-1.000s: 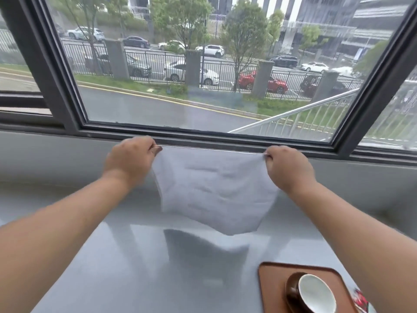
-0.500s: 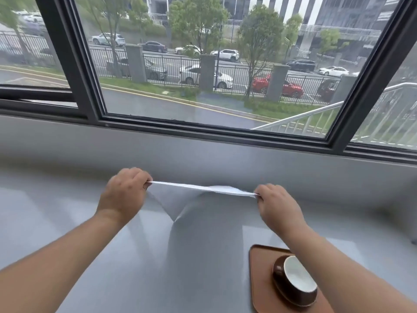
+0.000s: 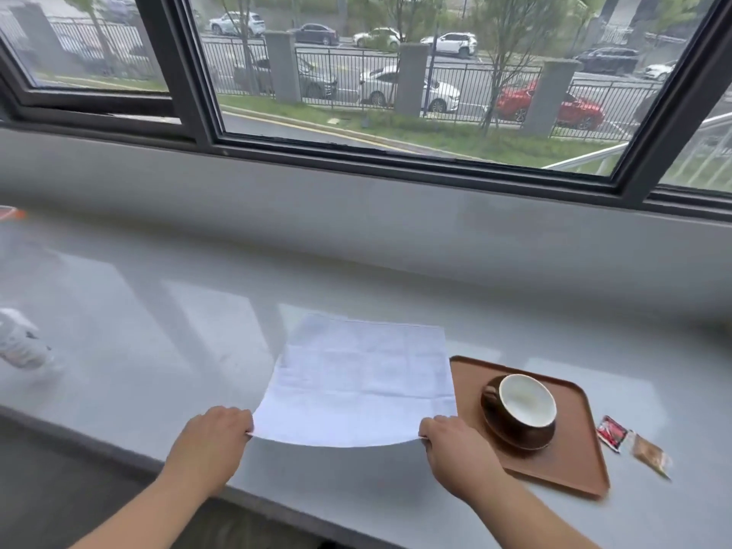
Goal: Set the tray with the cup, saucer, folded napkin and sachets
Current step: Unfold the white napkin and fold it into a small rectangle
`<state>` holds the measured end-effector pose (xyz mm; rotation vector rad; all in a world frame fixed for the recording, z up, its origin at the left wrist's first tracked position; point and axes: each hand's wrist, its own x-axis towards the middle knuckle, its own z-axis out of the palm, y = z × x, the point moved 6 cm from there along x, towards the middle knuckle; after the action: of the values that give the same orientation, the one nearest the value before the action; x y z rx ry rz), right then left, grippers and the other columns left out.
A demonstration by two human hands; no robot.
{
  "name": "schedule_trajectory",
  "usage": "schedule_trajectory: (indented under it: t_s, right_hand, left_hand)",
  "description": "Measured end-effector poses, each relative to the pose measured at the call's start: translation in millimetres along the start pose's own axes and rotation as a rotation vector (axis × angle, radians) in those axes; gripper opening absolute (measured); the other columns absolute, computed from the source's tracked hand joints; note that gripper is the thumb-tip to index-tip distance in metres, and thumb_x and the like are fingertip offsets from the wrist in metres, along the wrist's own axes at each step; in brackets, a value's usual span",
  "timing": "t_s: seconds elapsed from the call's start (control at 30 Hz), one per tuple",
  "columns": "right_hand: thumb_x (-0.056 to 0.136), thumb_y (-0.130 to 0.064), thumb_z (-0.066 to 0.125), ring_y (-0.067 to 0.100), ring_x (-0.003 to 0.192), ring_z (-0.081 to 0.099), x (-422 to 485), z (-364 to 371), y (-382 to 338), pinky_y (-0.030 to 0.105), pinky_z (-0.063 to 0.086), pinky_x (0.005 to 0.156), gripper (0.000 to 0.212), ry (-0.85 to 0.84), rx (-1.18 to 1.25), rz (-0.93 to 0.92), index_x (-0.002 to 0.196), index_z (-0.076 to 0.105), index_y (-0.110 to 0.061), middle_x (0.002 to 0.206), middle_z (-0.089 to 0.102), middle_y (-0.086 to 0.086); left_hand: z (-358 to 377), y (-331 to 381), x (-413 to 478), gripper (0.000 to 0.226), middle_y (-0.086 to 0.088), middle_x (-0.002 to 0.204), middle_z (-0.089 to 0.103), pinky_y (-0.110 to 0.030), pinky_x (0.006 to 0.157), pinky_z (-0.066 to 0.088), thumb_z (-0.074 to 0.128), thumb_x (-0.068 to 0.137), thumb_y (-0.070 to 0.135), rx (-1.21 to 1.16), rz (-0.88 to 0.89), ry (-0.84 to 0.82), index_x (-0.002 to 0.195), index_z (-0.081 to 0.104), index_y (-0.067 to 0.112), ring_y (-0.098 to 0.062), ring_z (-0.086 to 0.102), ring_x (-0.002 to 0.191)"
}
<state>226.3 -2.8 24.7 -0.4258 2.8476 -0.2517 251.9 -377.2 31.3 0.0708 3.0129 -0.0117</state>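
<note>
- My left hand (image 3: 210, 443) pinches the near left corner of the napkin (image 3: 362, 380); grip closed on the paper, fingers curled over the edge.
- My right hand (image 3: 455, 445) pinches the near right corner the same way; grip closed on the napkin.
- Napkin is white, unfolded, spread out. Far part lies flat on the grey desk (image 3: 158, 330); near edge is lifted between my hands and sags in a shallow curve just above the desk front.
- Old fold creases show across the napkin as a faint grid.
- Napkin's right edge sits just beside the left rim of the tray (image 3: 574, 461); I cannot tell whether they touch.
- Tray is brown, rectangular with rounded corners, flat on the desk to the right of the napkin.
- On the tray: brown saucer (image 3: 527, 439) with a cup (image 3: 523, 402) on it, brown outside, white inside, tilted a little toward me. It looks empty.
- Right of the tray, on the bare desk: red sachet (image 3: 611, 433) near the tray's right rim, and a brown sachet (image 3: 649, 457) just beyond it. Neither is on the tray.
- Far left of the desk: a blurred white object (image 3: 21, 344); too smeared to tell what it is.
- Behind the desk, a dark-framed window (image 3: 190, 65) onto a street with parked cars.
</note>
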Motion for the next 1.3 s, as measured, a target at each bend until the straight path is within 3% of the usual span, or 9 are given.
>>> schedule_trajectory:
  t_s: [0.17,0.4,0.53,0.67,1.0,1.2,1.3]
  right_hand:
    - [0.094,-0.016,0.039,0.024,0.093,0.056,-7.4,19.9,4.1,0.035,0.037,0.065,0.019,-0.138,-0.003,0.036,0.098,0.055,-0.026,0.100,0.062,-0.001]
    - [0.086,-0.006,0.042,0.023,0.070,0.051,28.6,-14.8,29.4,0.031,0.027,0.045,0.023,-0.087,-0.074,0.134,0.088,0.048,-0.028,0.075,0.050,-0.006]
    - [0.085,-0.008,0.044,0.021,0.072,0.055,71.2,-36.4,46.6,0.030,0.041,0.054,0.029,-0.009,-0.070,0.210,0.095,0.060,-0.029,0.078,0.059,-0.006]
    - [0.085,-0.009,0.043,0.021,0.073,0.059,117.4,-50.2,56.0,0.032,0.044,0.054,0.025,0.056,-0.077,0.247,0.088,0.061,-0.026,0.081,0.063,-0.005]
    - [0.090,-0.007,0.044,0.024,0.072,0.050,226.4,-51.4,95.5,0.031,0.031,0.051,0.025,0.110,-0.095,0.336,0.092,0.061,-0.025,0.075,0.054,-0.004]
    - [0.087,-0.006,0.043,0.025,0.074,0.054,270.6,-32.0,120.6,0.031,0.040,0.053,0.024,0.043,-0.065,0.399,0.088,0.059,-0.024,0.079,0.059,-0.002]
    - [0.085,-0.005,0.043,0.026,0.077,0.054,281.3,-21.2,126.0,0.032,0.046,0.057,0.024,0.001,-0.054,0.424,0.089,0.061,-0.021,0.083,0.060,0.000]
  left_hand:
    - [15.4,-4.5,-9.2,0.017,0.009,0.085,0.062,-0.028,0.068,0.039,0.044,0.096,0.028,-0.001,-0.084,-0.156,0.079,0.045,0.032,-0.013,0.055,0.085]
    - [-0.1,-29.8,37.9,0.020,0.012,0.075,0.060,-0.027,0.053,0.037,0.049,0.097,0.029,-0.175,-0.265,-0.097,0.078,0.053,0.031,-0.008,0.055,0.071]
    - [-5.7,-39.7,84.4,0.020,0.013,0.075,0.064,-0.028,0.054,0.041,0.051,0.094,0.027,-0.250,-0.295,-0.106,0.076,0.057,0.031,-0.006,0.056,0.071]
    - [-10.1,-46.2,134.7,0.019,0.014,0.076,0.065,-0.028,0.054,0.041,0.054,0.094,0.029,-0.307,-0.267,-0.113,0.076,0.059,0.032,-0.005,0.057,0.072]
    - [5.5,-47.1,268.3,0.014,0.015,0.098,0.064,-0.030,0.069,0.038,0.062,0.094,0.025,-0.358,-0.076,-0.105,0.082,0.065,0.030,-0.016,0.055,0.105]
    - [26.0,-36.0,316.2,0.012,0.020,0.133,0.063,-0.033,0.083,0.044,0.064,0.085,0.023,-0.405,0.035,-0.232,0.076,0.061,0.030,-0.012,0.050,0.127]
    - [31.9,-26.9,329.7,0.009,0.019,0.129,0.066,-0.036,0.088,0.052,0.062,0.080,0.021,-0.418,0.067,-0.278,0.074,0.060,0.027,-0.010,0.053,0.122]
